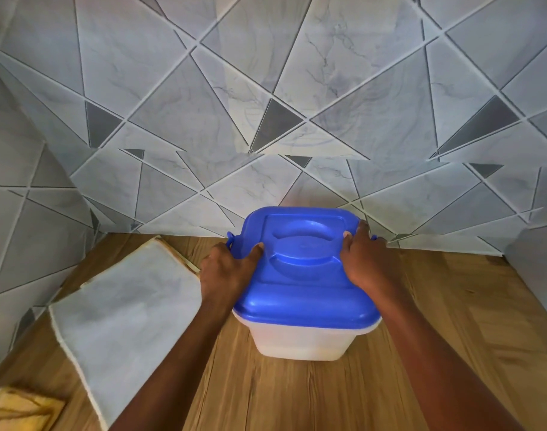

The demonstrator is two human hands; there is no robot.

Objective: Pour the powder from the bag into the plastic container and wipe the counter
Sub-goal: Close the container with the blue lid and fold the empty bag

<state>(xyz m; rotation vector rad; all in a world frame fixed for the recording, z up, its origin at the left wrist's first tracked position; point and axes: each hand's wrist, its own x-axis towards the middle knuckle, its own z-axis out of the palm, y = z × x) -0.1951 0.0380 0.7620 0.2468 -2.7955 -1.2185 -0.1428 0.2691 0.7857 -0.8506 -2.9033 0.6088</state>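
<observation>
Hard to judge from this view whether pouring is finished or not begun: blue lid (300, 269) seated on the plastic container (303, 340), no spilled powder visible on the wooden counter (390, 384), cloth untouched. Likely either opening for the pour or pressing shut after it; cannot tell which. Wiping apparently left to do in either case

Left hand (227, 272) wrapped over the lid's left edge, thumb on top, fingers curled down the side near the small blue latch. Right hand (363, 259) mirrored on the right edge, thumb on the top surface, fingers over the rim. Both closed around the lid rather than spread wide; a firm two-sided hold, pressing or prying

Container standing upright near the middle of the counter, close to the tiled back wall (266, 104). Body translucent white, squarish with rounded corners, a paler band low inside hinting at contents, though not certain. Lid glossy, with a raised oval moulding in the centre, overhanging the body slightly

Bag (123, 318) lying flat on the counter just left of the container, beside the left forearm, pale grey-white with a stitched hem, looking slack and fairly empty. Yellow cloth (20, 412) folded at the near left corner, well apart from the container
</observation>
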